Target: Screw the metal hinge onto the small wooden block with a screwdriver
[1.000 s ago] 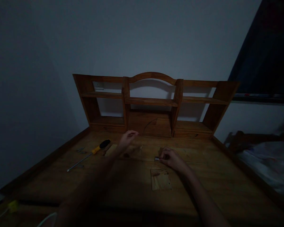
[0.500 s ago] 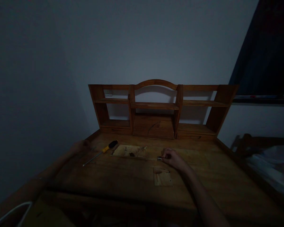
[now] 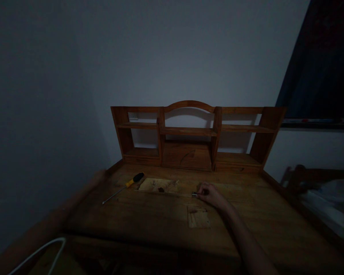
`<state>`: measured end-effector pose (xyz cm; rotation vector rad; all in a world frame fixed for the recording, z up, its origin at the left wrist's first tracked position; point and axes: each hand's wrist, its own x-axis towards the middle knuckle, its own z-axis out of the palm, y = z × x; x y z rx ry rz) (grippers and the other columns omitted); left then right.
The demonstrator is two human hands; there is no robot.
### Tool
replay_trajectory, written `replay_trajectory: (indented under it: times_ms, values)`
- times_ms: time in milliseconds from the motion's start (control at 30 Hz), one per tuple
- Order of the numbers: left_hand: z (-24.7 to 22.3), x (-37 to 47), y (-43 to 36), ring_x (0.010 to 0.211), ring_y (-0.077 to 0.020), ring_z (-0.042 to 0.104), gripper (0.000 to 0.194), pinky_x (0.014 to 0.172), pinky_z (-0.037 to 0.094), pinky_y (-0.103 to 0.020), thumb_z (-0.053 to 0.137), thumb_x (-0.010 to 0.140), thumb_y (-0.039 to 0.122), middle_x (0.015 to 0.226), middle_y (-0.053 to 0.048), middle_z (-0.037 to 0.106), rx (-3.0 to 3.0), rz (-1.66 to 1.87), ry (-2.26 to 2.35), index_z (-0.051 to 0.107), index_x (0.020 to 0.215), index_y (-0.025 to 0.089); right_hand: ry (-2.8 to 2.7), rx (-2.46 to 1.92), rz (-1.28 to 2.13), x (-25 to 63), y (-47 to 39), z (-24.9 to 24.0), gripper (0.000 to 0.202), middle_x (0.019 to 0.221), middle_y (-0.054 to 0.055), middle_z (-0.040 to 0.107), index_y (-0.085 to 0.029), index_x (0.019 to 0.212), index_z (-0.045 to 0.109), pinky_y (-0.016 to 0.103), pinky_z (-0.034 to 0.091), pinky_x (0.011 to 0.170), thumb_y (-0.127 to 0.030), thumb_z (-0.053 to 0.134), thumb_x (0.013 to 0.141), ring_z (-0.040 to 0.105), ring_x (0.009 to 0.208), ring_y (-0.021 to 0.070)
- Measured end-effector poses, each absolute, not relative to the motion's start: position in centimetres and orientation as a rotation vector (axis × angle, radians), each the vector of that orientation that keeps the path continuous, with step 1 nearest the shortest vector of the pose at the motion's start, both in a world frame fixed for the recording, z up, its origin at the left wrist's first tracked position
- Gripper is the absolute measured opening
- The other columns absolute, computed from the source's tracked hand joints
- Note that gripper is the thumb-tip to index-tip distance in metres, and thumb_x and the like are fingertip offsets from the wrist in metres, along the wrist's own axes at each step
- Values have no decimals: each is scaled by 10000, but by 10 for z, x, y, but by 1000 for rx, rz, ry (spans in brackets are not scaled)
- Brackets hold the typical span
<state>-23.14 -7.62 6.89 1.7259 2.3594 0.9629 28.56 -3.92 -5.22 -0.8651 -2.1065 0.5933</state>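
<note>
Over the middle of the wooden desk (image 3: 160,214), my right hand (image 3: 206,193) pinches a small metallic piece (image 3: 194,194), too small and dark to name. It lies just above a square pale patch (image 3: 198,217) in the desktop. My left hand (image 3: 101,176) is at the desk's left edge, blurred, and its fingers cannot be made out. A screwdriver (image 3: 129,183) with a yellow and black handle lies between my hands, nearer the left one, its tip toward the lower left.
A wooden shelf unit (image 3: 188,132) stands along the back of the desk against the wall. A long pale patch (image 3: 157,185) marks the desktop. A white cable (image 3: 47,244) loops at the lower left. Plastic-like bags (image 3: 332,202) lie at the right.
The view has tilted up slightly. My left hand has shifted a little at the left edge and is more blurred. My right hand stays at nearly the same spot with the metallic piece.
</note>
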Motion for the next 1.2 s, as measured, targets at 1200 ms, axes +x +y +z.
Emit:
replay_trajectory:
  times_ms: [1200]
  values:
    - [-35,58,-45,961,-164,644,160,849,485,-279,493,962,232,1017,-14,692,2487,951,975,633,1039,219,-2124,-968,649,286,-50,-37,96,899,14,603,-196,779,629,254,455,728,-124,689,761,584,817,151]
